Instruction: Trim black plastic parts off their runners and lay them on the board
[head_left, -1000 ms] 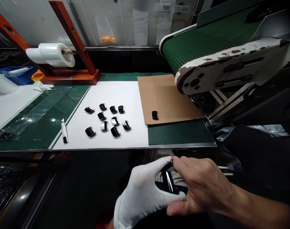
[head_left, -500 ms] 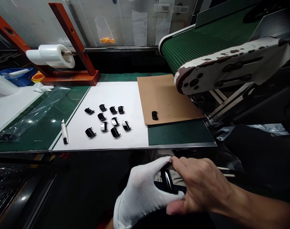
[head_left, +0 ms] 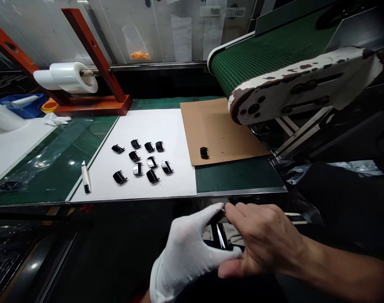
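Observation:
Below the table's front edge, my left hand [head_left: 188, 248], in a white glove, grips a glossy black plastic part [head_left: 221, 235] between thumb and fingers. My bare right hand [head_left: 261, 235] is closed at the same part, its fingertips meeting the gloved ones; what exactly it pinches is hidden behind the fingers. Several similar black plastic parts [head_left: 137, 169] lie spread over a white sheet [head_left: 176, 126] on the table. One more black part [head_left: 204, 152] rests on a brown cardboard sheet [head_left: 217, 122] to the right.
A white box cutter [head_left: 86, 176] lies left of the black parts. Behind it, an orange-red stand [head_left: 94, 105] carries a roll of clear film [head_left: 73, 78]. A green conveyor belt [head_left: 258, 59] overhangs the cardboard. A white glove [head_left: 56, 119] and blue bin [head_left: 24, 107] are far left.
Both hands have shifted slightly up and left with the black part held between them. The view has tilted a little; the parts on the table stay in place.

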Demonstrator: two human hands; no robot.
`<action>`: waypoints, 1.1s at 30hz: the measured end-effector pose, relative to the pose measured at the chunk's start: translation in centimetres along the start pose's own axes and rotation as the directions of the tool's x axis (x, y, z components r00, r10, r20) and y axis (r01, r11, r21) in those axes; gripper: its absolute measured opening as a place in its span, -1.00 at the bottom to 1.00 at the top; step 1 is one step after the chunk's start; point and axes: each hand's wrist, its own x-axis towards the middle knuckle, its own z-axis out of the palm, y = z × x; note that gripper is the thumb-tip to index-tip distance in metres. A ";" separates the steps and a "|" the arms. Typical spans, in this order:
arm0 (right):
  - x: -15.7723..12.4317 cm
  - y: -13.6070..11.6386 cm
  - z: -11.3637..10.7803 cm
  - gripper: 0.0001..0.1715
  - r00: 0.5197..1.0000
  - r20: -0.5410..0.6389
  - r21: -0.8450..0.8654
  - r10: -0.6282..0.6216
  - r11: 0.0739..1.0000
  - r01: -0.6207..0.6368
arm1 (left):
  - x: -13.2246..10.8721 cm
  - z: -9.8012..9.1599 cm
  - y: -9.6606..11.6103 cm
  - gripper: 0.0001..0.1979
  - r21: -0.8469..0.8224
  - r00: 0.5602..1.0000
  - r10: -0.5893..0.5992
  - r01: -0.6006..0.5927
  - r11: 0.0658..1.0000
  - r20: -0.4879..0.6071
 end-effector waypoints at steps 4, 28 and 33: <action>0.2 0.0 -0.3 0.02 0.996 0.041 0.046 0.074 0.996 -0.076 | 0.4 -0.3 0.4 -0.56 -0.044 0.999 0.013 -0.011 0.999 0.030; 0.2 0.3 -0.2 0.02 0.997 -0.066 -0.118 -0.050 0.992 0.042 | 0.4 -0.2 0.5 -0.68 0.041 0.999 0.037 -0.037 0.998 0.004; 0.2 0.5 -0.1 -0.02 0.995 -0.071 -0.122 -0.072 0.991 0.063 | 0.4 -0.1 0.5 -0.68 0.064 0.999 0.037 -0.036 0.997 -0.011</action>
